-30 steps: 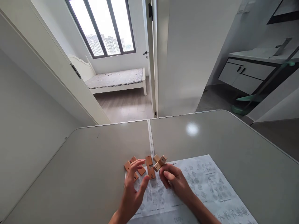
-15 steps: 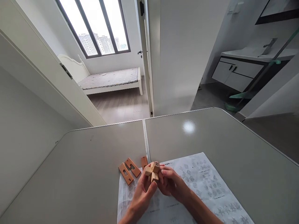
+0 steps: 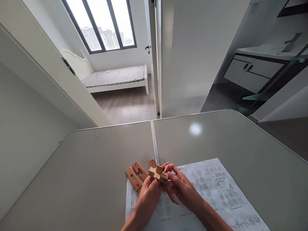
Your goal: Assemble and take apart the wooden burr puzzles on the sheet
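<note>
Both hands hold a small cluster of joined light wooden puzzle pieces [image 3: 158, 173] just above the table. My left hand [image 3: 147, 199] pinches it from below and the left, fingers curled round it. My right hand [image 3: 179, 189] grips it from the right, its fingertips on the top and side. Two flat brown slotted pieces [image 3: 136, 175] lie on the table just left of the hands, one marked with a number. A third brown piece [image 3: 152, 163] shows partly behind the cluster.
A printed instruction sheet [image 3: 209, 192] lies under and to the right of the hands. The grey table [image 3: 96, 179] has a seam down its middle and rounded far corners. Beyond it are a doorway to a bedroom and a bathroom cabinet [image 3: 255, 75].
My left hand came off the flat pieces on the table and joined my right hand on the assembled cluster, which has been lifted and turned between both hands.
</note>
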`<state>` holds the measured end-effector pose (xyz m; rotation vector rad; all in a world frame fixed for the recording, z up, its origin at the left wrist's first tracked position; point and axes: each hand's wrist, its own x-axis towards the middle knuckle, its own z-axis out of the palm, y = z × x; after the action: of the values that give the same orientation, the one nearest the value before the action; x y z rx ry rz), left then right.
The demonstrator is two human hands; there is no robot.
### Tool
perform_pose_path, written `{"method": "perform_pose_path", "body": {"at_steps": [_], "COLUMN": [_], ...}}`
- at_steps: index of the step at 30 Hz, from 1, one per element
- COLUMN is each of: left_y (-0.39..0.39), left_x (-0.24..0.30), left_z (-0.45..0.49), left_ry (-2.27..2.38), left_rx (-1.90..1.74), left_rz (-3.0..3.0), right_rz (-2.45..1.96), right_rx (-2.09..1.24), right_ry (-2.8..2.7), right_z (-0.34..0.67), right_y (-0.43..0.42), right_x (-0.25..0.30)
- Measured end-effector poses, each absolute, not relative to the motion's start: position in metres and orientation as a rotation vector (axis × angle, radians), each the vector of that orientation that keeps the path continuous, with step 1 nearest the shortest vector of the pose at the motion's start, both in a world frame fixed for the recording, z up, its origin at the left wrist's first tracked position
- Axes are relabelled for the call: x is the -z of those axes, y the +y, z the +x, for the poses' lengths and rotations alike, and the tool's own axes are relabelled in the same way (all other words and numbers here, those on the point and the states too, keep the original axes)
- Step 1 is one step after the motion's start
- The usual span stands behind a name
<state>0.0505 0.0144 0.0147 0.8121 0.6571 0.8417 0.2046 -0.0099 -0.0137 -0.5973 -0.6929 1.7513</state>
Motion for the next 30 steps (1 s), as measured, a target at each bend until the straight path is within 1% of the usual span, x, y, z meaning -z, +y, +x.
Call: {"method": "perform_pose_path", "body": {"at_steps": [6, 14, 19, 25, 30], "left_y": [0.012, 0.011, 0.011, 0.009, 0.01], "left_x": [-0.016, -0.004, -0.01, -0.009, -0.01], "left_z": [0.048, 0.044, 0.043, 0.044, 0.044], "left_ry": [0.622, 0.659, 0.667, 0.666, 0.662], "left_rx": [-0.834, -0.806, -0.786, -0.687, -0.691], "left_rz": [0.802, 0.907, 0.944, 0.962, 1.025], "right_rz": [-0.547, -0.624, -0.622, -0.603, -0.665], "right_rx": [-1.827, -1.904, -1.93, -2.061, -2.003], "right_ry": [-0.752, -0.802, -0.93, -1.113, -1.195], "right_z": [0.21, 0.223, 0.225, 0.223, 0.222], "right_y": [-0.008, -0.006, -0.007, -0.009, -0.008], "right_x": [0.011, 0.012, 0.01, 0.003, -0.001]}}
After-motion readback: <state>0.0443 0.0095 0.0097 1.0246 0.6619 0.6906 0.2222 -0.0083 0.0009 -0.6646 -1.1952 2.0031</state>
